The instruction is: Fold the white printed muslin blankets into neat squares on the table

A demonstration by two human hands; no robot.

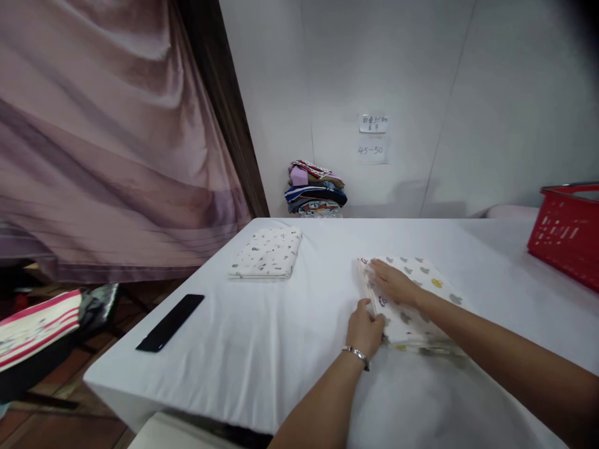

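A folded white cloth with a grey and yellow mouse-head print (pixel 421 293) lies on the white table (pixel 262 324) in front of me. My right hand (pixel 393 284) lies flat on its top, fingers stretched toward the far left corner. My left hand (pixel 365 329), with a bracelet at the wrist, pinches the cloth's near left edge with curled fingers. A second folded white cloth with small dark marks (pixel 266 252) sits further left on the table, apart from both hands.
A black flat phone-like object (pixel 171 322) lies near the table's left edge. A red plastic basket (pixel 566 234) stands at the right. A stack of folded clothes (pixel 314 190) sits against the back wall. A pink curtain (pixel 107 137) hangs at the left.
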